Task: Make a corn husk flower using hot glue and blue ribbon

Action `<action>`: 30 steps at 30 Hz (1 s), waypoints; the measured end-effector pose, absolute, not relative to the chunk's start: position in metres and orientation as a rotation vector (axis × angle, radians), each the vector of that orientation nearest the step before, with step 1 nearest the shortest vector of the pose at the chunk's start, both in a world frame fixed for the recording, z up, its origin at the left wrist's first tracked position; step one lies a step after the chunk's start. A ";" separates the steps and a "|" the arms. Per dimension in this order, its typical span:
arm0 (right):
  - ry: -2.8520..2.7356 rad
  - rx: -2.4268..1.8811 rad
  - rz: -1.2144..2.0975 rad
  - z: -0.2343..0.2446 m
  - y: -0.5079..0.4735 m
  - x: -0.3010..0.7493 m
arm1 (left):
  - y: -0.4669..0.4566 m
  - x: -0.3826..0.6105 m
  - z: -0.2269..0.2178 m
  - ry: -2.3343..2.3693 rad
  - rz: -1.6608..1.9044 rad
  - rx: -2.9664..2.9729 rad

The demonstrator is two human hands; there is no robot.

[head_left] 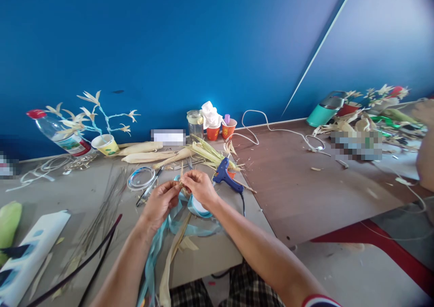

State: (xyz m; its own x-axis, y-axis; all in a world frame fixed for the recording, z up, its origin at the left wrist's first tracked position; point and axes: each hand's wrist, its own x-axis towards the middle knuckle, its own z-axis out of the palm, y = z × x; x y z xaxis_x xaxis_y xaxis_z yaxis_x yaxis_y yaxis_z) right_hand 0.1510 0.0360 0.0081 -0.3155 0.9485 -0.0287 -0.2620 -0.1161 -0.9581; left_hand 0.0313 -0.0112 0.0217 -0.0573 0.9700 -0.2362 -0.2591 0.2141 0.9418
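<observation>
My left hand [162, 199] and my right hand [200, 188] meet above the table, fingertips pinched together. Between them is a small strip of dried corn husk [181, 169], its tip poking up; my fingers cover most of it. Light blue ribbon [193, 229] trails beneath both hands from a roll [199, 206] and hangs over the table's front edge. Long husk strips [168, 271] lie in front, below my hands. A blue glue gun [228, 175] rests just right of my right hand. Beyond my left hand lies a coil of pale wire [140, 178].
Dried husks [145, 155] lie along the back. Husk flowers on blue stems [105, 112] stand in a paper cup [105, 145] beside a plastic bottle [64, 135]. A power strip [34, 252] and thin stems [101, 212] lie left. Another person's arm [425, 148] shows at far right.
</observation>
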 end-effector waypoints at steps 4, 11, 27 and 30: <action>-1.172 -0.871 1.632 0.008 0.036 0.151 | -0.010 0.028 0.019 1.160 1.191 0.783; -1.267 -0.914 1.561 0.004 0.036 0.150 | -0.010 0.029 0.020 1.234 1.167 0.812; -1.313 -0.911 1.539 0.007 0.035 0.152 | -0.010 0.026 0.019 1.160 1.147 0.791; -1.309 -0.919 1.537 0.008 0.035 0.152 | -0.011 0.027 0.020 1.168 1.147 0.791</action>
State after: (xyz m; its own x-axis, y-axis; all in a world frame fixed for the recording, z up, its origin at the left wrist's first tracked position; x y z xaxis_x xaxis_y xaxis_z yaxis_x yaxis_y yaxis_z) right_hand 0.1522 0.0351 0.0075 -0.3281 0.9446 0.0099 -0.1604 -0.0454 -0.9860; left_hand 0.0272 -0.0108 0.0196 -0.0088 0.9597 -0.2810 -0.2637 0.2689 0.9264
